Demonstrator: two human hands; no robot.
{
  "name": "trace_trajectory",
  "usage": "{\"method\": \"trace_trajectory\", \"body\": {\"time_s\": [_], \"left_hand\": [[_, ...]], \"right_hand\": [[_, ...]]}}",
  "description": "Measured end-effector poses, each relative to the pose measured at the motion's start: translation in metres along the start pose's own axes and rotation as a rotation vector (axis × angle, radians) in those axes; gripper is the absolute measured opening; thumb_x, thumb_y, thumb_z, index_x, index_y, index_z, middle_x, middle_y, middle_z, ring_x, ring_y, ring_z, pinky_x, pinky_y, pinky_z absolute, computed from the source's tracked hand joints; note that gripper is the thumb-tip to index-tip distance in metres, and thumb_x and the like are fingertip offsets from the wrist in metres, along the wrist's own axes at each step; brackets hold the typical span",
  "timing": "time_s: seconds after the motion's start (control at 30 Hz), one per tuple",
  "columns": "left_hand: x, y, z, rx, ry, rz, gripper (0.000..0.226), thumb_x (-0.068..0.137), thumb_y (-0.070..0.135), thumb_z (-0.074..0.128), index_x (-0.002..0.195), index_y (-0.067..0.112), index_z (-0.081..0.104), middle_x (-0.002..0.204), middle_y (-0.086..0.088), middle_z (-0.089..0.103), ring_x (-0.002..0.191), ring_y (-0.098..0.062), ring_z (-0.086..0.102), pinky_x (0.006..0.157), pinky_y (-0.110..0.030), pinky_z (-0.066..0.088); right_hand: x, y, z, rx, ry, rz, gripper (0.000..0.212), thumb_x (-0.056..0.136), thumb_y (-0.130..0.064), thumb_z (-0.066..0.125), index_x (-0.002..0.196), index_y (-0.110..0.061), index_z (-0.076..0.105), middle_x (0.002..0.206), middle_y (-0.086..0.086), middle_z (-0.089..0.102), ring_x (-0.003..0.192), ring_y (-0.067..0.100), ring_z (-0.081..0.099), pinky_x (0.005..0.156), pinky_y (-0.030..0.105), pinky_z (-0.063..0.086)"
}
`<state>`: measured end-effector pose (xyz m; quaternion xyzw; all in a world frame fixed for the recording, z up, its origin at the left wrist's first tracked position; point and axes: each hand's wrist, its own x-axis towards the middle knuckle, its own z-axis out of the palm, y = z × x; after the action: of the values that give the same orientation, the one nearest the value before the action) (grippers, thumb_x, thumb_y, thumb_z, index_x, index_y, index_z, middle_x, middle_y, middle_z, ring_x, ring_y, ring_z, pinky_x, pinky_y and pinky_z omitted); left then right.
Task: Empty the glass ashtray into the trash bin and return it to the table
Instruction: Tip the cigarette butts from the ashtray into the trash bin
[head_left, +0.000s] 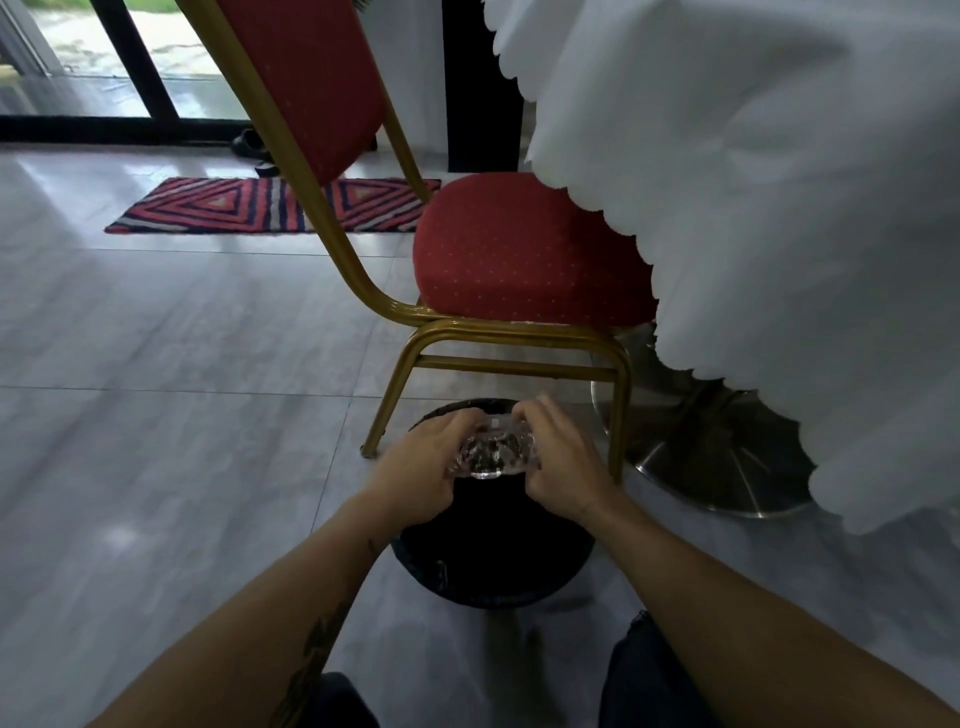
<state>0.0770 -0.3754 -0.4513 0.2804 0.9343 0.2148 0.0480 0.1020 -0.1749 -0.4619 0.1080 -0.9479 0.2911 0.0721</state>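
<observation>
Glass ashtray (494, 453) hangs directly over the open trash bin (491, 561), nearly level and not yet tipped, dark bits inside. Left hand (422, 463) clasps its left edge, right hand (562, 461) its right, both equally near.

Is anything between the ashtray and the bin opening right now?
Nothing visible. Both hands, left hand and right hand, hold the glass ashtray directly above the open black trash bin. The red chair stands behind the bin, not over its opening.
</observation>
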Motion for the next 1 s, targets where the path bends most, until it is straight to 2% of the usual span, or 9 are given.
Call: {"method": "trace_trajectory", "body": {"time_s": [0.07,0.13,0.23,0.4,0.53,0.63,0.7,0.83,1.0], "left_hand": [[-0.003,-0.006,0.006,0.111,0.021,0.091,0.073,0.083,0.010,0.061,0.149,0.025,0.033,0.156,0.001,0.041,0.142,-0.020,0.039,0.113,-0.036,0.040],[-0.004,-0.010,0.011,0.192,0.039,0.158,0.076,0.084,0.005,0.060,0.152,0.021,0.031,0.160,0.000,0.034,0.147,-0.022,0.031,0.115,-0.038,0.039],[-0.004,-0.014,0.016,0.270,0.069,0.214,0.081,0.080,0.000,0.063,0.153,0.015,0.030,0.159,-0.006,0.036,0.146,-0.027,0.034,0.113,-0.042,0.045],[-0.004,-0.017,0.018,0.321,0.105,0.257,0.083,0.078,-0.002,0.060,0.154,0.009,0.029,0.158,-0.012,0.038,0.145,-0.031,0.037,0.109,-0.043,0.048],[-0.001,-0.018,0.012,0.366,0.138,0.298,0.075,0.082,0.001,0.057,0.153,0.007,0.032,0.158,-0.014,0.038,0.145,-0.032,0.037,0.111,-0.043,0.047],[0.002,-0.020,0.008,0.409,0.147,0.319,0.068,0.086,0.003,0.047,0.153,0.006,0.033,0.159,-0.016,0.037,0.147,-0.032,0.034,0.113,-0.044,0.045],[0.004,-0.022,0.007,0.436,0.153,0.333,0.064,0.089,0.006,0.039,0.153,0.006,0.033,0.160,-0.016,0.034,0.148,-0.032,0.032,0.114,-0.045,0.044],[0.007,-0.023,0.006,0.459,0.176,0.359,0.061,0.091,0.005,0.037,0.152,0.005,0.035,0.159,-0.017,0.035,0.148,-0.033,0.033,0.113,-0.045,0.045],[0.008,-0.024,0.005,0.466,0.172,0.362,0.062,0.090,0.004,0.040,0.152,0.005,0.034,0.160,-0.018,0.034,0.149,-0.033,0.031,0.113,-0.045,0.044]], "right_hand": [[-0.004,0.005,0.001,-0.108,-0.030,-0.084,0.046,0.071,0.001,0.071,0.109,-0.015,0.051,0.115,0.004,0.047,0.104,0.021,0.048,0.074,0.037,0.053],[-0.004,0.010,0.002,-0.167,-0.064,-0.121,0.047,0.069,0.001,0.072,0.108,-0.014,0.049,0.115,0.007,0.045,0.104,0.024,0.048,0.071,0.035,0.053],[-0.004,0.013,0.003,-0.203,-0.068,-0.169,0.047,0.069,0.002,0.071,0.106,-0.012,0.047,0.117,0.011,0.046,0.104,0.027,0.051,0.069,0.031,0.051],[-0.004,0.014,0.001,-0.222,-0.064,-0.213,0.054,0.073,0.004,0.068,0.114,-0.017,0.041,0.126,0.014,0.044,0.102,0.030,0.056,0.069,0.035,0.057],[0.000,0.013,0.002,-0.221,-0.073,-0.214,0.069,0.073,0.005,0.067,0.132,-0.017,0.038,0.141,0.014,0.040,0.118,0.035,0.056,0.086,0.043,0.060],[0.003,0.011,0.000,-0.242,-0.062,-0.206,0.071,0.078,0.003,0.060,0.144,-0.011,0.037,0.152,0.019,0.037,0.134,0.037,0.047,0.104,0.045,0.052],[0.004,0.009,-0.002,-0.256,-0.053,-0.210,0.069,0.081,-0.003,0.053,0.148,-0.006,0.037,0.154,0.022,0.038,0.139,0.038,0.043,0.110,0.047,0.046],[0.007,0.010,-0.002,-0.289,-0.044,-0.230,0.074,0.079,0.005,0.060,0.149,-0.002,0.036,0.154,0.024,0.039,0.140,0.038,0.041,0.112,0.049,0.043],[0.008,0.012,-0.002,-0.294,-0.045,-0.237,0.076,0.080,0.004,0.061,0.151,-0.003,0.034,0.155,0.022,0.038,0.141,0.037,0.040,0.113,0.048,0.042]]}}
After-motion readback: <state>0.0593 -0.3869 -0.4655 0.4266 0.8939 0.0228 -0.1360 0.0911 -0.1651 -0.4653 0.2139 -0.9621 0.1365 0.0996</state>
